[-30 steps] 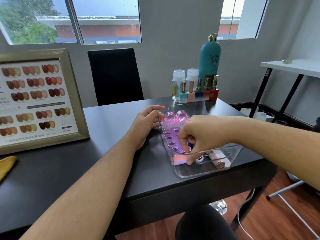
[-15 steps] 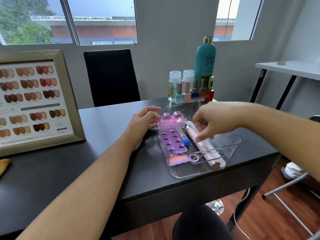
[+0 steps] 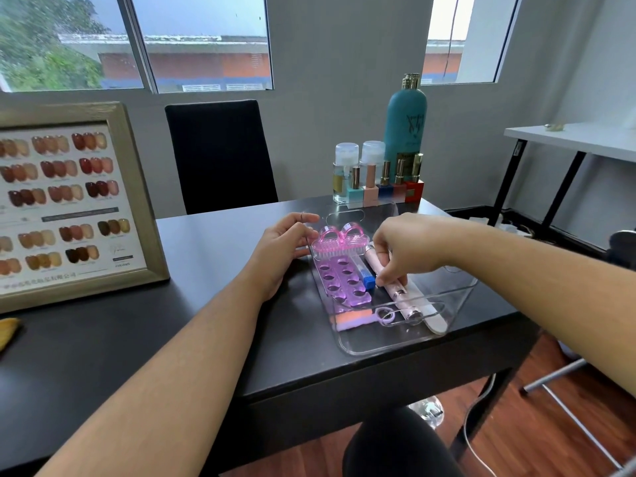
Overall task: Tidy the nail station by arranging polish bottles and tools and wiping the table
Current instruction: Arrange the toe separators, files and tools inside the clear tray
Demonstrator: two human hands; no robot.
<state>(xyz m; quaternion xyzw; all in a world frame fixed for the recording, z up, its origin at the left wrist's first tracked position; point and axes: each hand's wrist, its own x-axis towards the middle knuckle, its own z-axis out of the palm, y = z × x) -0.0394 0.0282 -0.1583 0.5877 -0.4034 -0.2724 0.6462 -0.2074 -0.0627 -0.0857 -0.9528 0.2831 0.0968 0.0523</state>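
Note:
A clear plastic tray [image 3: 451,321] sits on the black table [image 3: 213,325] and holds nail tools. In it lie a pink nail brush [image 3: 339,244], purple toe separators [image 3: 339,282], a blue-capped tube [image 3: 364,275], a pink pen-shaped tool [image 3: 401,296], a nail file [image 3: 430,315] and a buffer block [image 3: 352,320]. My left hand [image 3: 287,249] rests against the tray's left rim with relaxed fingers. My right hand [image 3: 407,249] is over the tray, its fingers curled down onto the pink pen-shaped tool. A row of polish bottles [image 3: 385,187] stands at the table's far edge.
A tall teal bottle [image 3: 406,122] and two clear pump bottles [image 3: 358,170] stand behind the polishes. A framed nail colour chart [image 3: 69,201] leans at the left. A black chair [image 3: 220,153] faces me. A yellow cloth [image 3: 8,330] lies at the left edge. A white side table [image 3: 568,139] stands right.
My right hand lifted from the tray's near end, moved toward its far side, and now has come down onto the pink pen-shaped tool. A nail file now lies beside that tool. The left hand stayed put.

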